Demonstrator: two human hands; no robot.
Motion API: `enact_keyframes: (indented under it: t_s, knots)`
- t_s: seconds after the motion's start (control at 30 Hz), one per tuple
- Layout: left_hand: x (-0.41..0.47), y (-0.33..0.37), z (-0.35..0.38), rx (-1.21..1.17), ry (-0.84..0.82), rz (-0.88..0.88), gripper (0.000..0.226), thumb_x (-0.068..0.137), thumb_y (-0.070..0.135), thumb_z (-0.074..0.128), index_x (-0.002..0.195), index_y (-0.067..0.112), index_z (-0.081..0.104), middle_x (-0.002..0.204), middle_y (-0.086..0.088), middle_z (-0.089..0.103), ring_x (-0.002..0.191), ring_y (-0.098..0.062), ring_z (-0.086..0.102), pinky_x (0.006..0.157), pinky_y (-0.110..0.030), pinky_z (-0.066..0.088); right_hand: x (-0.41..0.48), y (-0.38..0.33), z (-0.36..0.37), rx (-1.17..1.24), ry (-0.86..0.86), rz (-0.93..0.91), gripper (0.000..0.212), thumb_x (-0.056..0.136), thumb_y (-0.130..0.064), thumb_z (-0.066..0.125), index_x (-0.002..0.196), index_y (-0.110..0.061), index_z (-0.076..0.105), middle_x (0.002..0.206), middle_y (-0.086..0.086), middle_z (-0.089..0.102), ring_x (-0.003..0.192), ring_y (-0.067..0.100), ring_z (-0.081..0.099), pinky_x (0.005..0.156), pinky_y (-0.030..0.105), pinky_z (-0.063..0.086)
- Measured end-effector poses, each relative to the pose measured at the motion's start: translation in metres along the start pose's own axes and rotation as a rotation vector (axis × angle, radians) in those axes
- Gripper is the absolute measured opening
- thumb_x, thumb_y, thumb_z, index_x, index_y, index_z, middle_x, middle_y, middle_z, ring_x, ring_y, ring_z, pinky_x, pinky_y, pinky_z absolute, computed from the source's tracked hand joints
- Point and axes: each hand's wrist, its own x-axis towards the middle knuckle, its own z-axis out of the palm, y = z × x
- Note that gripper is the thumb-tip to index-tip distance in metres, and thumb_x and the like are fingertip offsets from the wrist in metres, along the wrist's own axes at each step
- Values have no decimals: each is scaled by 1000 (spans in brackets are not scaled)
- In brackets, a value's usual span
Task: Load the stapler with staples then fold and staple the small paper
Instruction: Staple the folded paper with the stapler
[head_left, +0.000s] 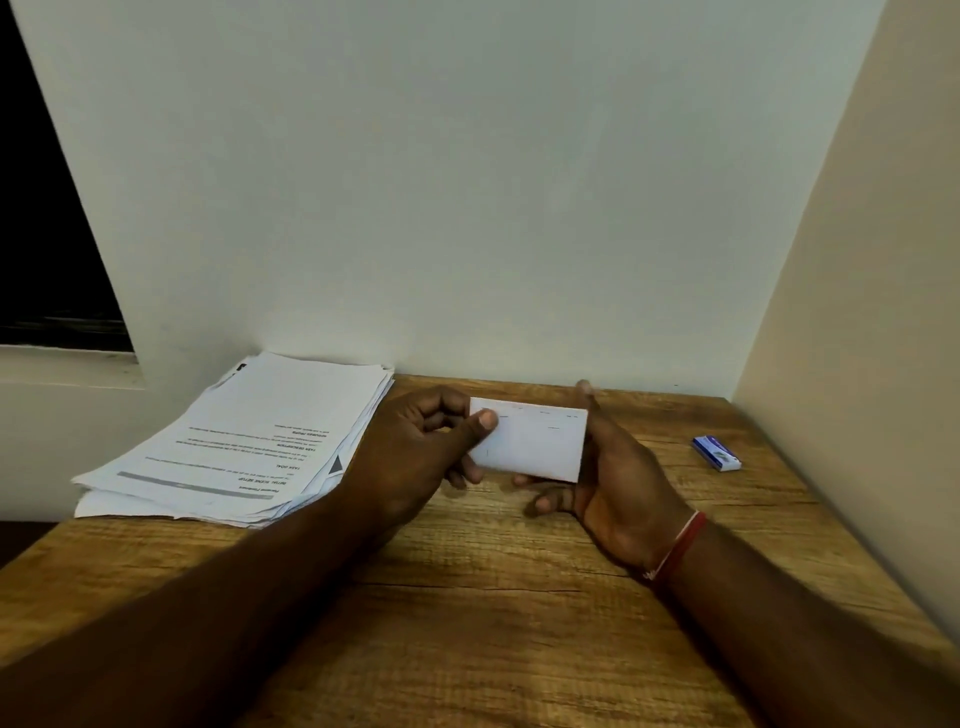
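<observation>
Presently, both hands hold one small white rectangular paper (535, 441) above the wooden counter (467, 597): left hand (415, 457) curled, thumb pinching its left edge; right hand (618, 483) half open, cupping its right end from behind. Paper flat, faintly printed. Small blue staple box (716, 453) lies apart, right.
</observation>
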Motion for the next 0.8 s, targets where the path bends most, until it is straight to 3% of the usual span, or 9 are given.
enact_keyframes:
  t_s: [0.07,0.13,0.2,0.3,0.53,0.7,0.8]
  knots:
    - [3,-1,-3,55,63,0,15,99,27,85,86,31,79,69,1,70,50,-19,62,60,-42,52,-1,0,0,-95,110,-113,67,99,-72,52,126,-17,78,119,14,82,100,35,79,72,49,63]
    - [5,-1,-5,84,103,5,18,100,29,85,84,33,78,64,5,67,49,-18,57,61,-43,49,-3,0,0,-197,170,-241,46,95,-60,65,116,-23,82,111,-1,84,103,29,78,80,53,65]
    - [5,-1,-6,90,119,7,18,100,29,85,84,34,78,65,5,69,50,-18,59,61,-44,52,-7,-1,1,-339,196,-392,26,92,-37,80,117,-28,81,105,-6,82,95,19,77,74,41,68]
    - [4,-2,-5,89,105,5,12,100,31,85,95,23,78,68,1,71,53,-22,63,63,-47,55,-6,1,0,-511,214,-526,40,94,-15,85,130,-30,76,102,3,80,75,19,74,64,31,65]
    - [1,2,-5,124,79,-21,27,94,31,91,106,16,72,72,4,70,54,-19,64,61,-42,54,-2,5,-5,-476,201,-513,23,96,-12,83,115,-21,76,101,7,79,67,18,71,60,43,66]
    - [1,3,-4,145,109,26,25,92,24,92,102,15,72,74,0,66,53,-11,61,50,-29,52,1,6,-4,-488,210,-514,21,96,-11,82,114,-20,76,92,-1,77,67,13,72,57,37,65]
    - [2,3,-6,149,44,-6,26,94,28,90,111,18,74,83,-10,76,55,-17,63,53,-32,54,2,6,-4,-450,193,-511,23,97,-11,82,117,-21,76,100,2,79,75,21,76,56,35,64]
